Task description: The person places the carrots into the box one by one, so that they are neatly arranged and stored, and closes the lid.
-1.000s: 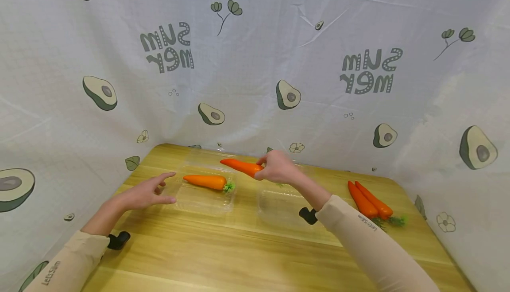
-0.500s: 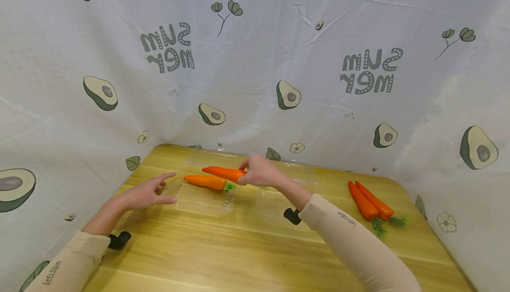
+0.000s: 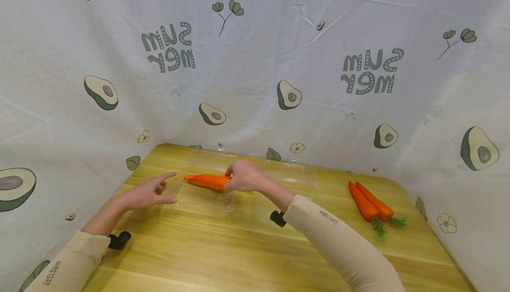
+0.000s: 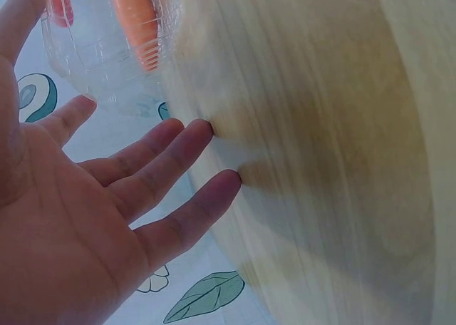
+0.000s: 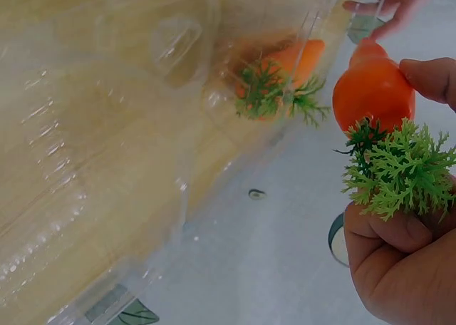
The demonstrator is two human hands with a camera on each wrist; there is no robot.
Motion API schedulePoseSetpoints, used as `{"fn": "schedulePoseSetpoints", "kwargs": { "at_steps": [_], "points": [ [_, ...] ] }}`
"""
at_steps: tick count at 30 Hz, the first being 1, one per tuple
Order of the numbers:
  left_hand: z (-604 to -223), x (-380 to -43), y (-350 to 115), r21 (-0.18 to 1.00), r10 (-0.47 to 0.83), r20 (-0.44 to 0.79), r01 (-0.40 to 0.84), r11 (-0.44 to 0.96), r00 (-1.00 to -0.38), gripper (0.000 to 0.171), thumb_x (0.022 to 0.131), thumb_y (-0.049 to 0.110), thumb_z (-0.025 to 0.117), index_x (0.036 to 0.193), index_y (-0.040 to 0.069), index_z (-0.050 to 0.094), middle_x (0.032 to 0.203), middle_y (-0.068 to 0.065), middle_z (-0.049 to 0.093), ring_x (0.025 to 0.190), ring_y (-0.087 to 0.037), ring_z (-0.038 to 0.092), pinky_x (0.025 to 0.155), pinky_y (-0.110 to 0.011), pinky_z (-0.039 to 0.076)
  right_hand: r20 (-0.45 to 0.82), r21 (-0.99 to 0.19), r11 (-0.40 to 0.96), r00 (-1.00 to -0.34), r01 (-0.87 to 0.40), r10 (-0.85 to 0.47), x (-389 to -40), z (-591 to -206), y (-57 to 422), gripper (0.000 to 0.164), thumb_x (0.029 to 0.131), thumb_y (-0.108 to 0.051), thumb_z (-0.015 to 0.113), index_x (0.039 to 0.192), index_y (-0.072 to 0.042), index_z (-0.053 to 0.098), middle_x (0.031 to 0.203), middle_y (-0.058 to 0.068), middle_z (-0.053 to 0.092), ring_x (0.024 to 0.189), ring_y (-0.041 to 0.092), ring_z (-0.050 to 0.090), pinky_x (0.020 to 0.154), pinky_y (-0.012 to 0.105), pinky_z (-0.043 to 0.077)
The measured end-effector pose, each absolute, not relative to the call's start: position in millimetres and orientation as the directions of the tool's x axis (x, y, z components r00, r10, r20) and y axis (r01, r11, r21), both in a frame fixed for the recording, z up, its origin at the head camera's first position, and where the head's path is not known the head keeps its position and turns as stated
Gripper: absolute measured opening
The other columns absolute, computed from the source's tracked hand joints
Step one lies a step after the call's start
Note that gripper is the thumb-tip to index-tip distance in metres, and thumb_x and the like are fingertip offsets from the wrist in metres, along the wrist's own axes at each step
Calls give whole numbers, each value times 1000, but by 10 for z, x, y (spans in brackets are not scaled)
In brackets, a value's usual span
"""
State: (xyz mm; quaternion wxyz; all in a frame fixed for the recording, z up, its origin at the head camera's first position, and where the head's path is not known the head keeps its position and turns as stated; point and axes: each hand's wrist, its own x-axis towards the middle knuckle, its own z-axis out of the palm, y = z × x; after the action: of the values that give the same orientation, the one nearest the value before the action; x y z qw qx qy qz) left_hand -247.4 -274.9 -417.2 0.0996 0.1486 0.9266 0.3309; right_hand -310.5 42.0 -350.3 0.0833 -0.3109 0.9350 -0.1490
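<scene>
In the head view, my right hand (image 3: 248,177) grips a reddish-orange carrot (image 3: 207,181) by its thick leafy end. The tip points left, above the left clear plastic container (image 3: 203,203). The right wrist view shows the held carrot (image 5: 374,93) between thumb and fingers, its green leaves (image 5: 402,172) against them. Another carrot (image 5: 296,61) lies in the container, mostly hidden by the held one in the head view; the left wrist view shows this orange carrot (image 4: 135,18) through the plastic. My left hand (image 3: 147,192) hovers with spread fingers at the container's left side, holding nothing.
Two more carrots (image 3: 368,205) with green tops lie side by side at the right of the wooden table (image 3: 223,256). A second clear container (image 3: 292,172) stands right of the first, partly behind my right arm. A patterned white cloth (image 3: 247,61) surrounds the table.
My right hand has moved left and down with the carrot, from above the space between the containers to over the left container. The left hand has stayed in place.
</scene>
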Motion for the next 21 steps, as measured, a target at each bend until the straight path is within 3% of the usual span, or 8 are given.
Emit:
{"fn": "schedulePoseSetpoints", "kwargs": {
  "at_steps": [12,16,19,21],
  "points": [
    [-4164,-2466,-2750,640,333,-90,202,741,-938,90,94,43,70,160,6,21,144,-39,41,124,-53,53,93,-60,50,-75,-276,758,-772,-592,-631,-3068,-3649,191,29,80,-26,75,105,-11,79,92,-4,74,68,9,56,63,22,47],
    [-4135,-2450,-2734,644,335,-93,200,738,-937,90,94,43,70,160,6,20,145,-39,41,124,-53,53,92,-60,50,-95,-284,754,-766,-592,-636,-3062,-3701,142,11,79,-23,75,81,-12,76,64,-8,52,56,9,40,53,23,35],
    [-4133,-2452,-2731,644,332,-95,197,740,-938,91,93,44,70,160,7,21,145,-39,41,124,-52,53,92,-60,50,-110,-276,756,-762,-594,-638,-3072,-3748,108,15,79,-21,76,68,-15,68,58,-7,36,54,12,34,50,24,31],
    [-4140,-2461,-2736,643,336,-93,201,739,-937,91,94,43,70,160,6,21,144,-39,41,123,-53,53,92,-59,50,-115,-271,758,-762,-594,-638,-3081,-3778,87,14,78,-20,78,69,-16,68,58,-7,36,54,13,37,50,25,33]
  ]
}}
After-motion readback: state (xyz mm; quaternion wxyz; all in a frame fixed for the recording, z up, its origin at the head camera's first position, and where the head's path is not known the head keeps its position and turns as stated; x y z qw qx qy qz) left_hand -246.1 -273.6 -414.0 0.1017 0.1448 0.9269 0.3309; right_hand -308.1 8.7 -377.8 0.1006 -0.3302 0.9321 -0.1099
